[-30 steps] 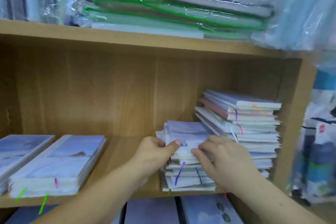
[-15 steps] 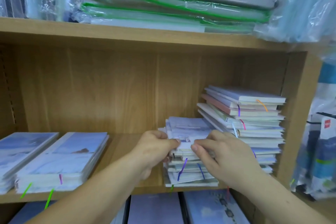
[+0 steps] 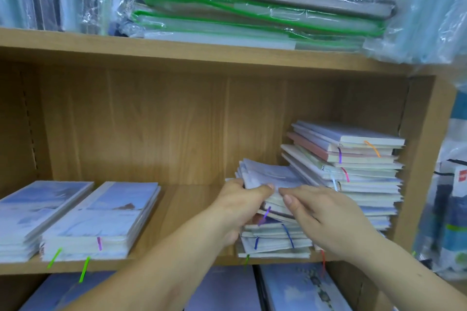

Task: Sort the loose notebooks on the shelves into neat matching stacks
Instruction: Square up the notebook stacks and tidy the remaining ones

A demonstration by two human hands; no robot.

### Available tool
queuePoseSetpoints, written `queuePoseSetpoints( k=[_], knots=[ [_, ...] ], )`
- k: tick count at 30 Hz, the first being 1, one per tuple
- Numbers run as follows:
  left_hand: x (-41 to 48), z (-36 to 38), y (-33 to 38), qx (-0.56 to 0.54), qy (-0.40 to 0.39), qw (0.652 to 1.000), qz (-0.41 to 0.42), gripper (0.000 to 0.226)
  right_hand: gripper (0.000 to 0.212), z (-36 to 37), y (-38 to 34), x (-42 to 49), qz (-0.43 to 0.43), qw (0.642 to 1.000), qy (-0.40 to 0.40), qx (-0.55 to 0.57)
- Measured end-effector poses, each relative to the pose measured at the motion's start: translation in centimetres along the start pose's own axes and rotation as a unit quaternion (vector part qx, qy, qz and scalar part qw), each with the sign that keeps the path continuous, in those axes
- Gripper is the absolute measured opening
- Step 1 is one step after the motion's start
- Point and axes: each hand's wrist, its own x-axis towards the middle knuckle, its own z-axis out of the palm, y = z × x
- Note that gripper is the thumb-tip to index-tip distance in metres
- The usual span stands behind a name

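- The two left stacks (image 3: pixel 101 219) lie flat and square with matching covers, side by side at the shelf's (image 3: pixel 177 264) front edge. These look finished.
- Bare shelf floor between them and the hands is open room for a new stack.
- The left hand (image 3: pixel 240 209) has its grip pinched on the top bundle (image 3: pixel 267 177), thumb on top, tilting it off the small pile (image 3: pixel 275 240).
- That pile is ragged, its edges skewed, so it looks unsorted.
- The right hand (image 3: pixel 326 212) pinches the same bundle's front edge.
- The tall pile (image 3: pixel 353 171) has mixed covers and stepped edges, so it also needs sorting. It crowds the side wall (image 3: pixel 424 159), leaving room only leftward and above.
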Motion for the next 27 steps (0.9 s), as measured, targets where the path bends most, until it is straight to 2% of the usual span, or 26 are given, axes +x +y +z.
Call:
queuePoseSetpoints(
  k=[3, 7, 10, 12, 14, 18, 20, 22, 24, 27],
  knots=[
    [-0.2, 0.5, 0.1, 0.004, 0.032, 0.999, 0.019, 0.022, 0.039, -0.1, 0.3, -0.3, 0.037, 0.999, -0.001, 0.031],
    [-1.2, -0.2, 0.4, 0.101, 0.029, 0.992, 0.069, 0.024, 0.035, -0.4, 0.0, -0.7, 0.056, 0.994, 0.005, 0.094],
    [-1.9, -1.1, 0.1, 0.205, 0.055, 0.975, 0.071, 0.045, 0.041, -0.4, 0.0, -0.9, 0.056, 0.995, -0.008, 0.084],
    [-2.1, -1.2, -0.3, 0.164, 0.057, 0.983, 0.051, 0.046, 0.048, -0.3, -0.3, -1.3, 0.053, 0.997, -0.014, 0.046],
    [-2.5, -1.0, -0.5, 0.109, 0.066, 0.991, 0.027, 0.036, 0.054, -0.2, -0.6, -1.6, 0.054, 0.998, -0.008, 0.013],
    [-3.1, -0.3, 0.3, 0.085, 0.081, 0.993, 0.018, 0.012, 0.047, 0.3, -0.1, -2.8, 0.068, 0.992, 0.081, -0.066],
    [-3.2, 0.3, 0.8, 0.069, 0.076, 0.995, 0.005, 0.003, 0.045, 0.5, 0.0, -3.2, 0.083, 0.988, 0.099, -0.081],
    [-3.1, 0.6, 1.1, 0.046, 0.091, 0.995, -0.009, 0.004, 0.045, 0.6, 0.0, -3.6, 0.074, 0.990, 0.096, -0.074],
    [-2.6, 0.7, 0.9, 0.006, 0.095, 0.995, -0.035, 0.021, 0.045, 0.5, 0.1, -3.7, 0.066, 0.992, 0.096, -0.053],
    [-2.8, 1.7, 0.6, 0.005, 0.060, 0.998, -0.037, 0.024, 0.050, 0.0, 0.3, -3.6, 0.070, 0.995, 0.063, -0.028]
  ],
)
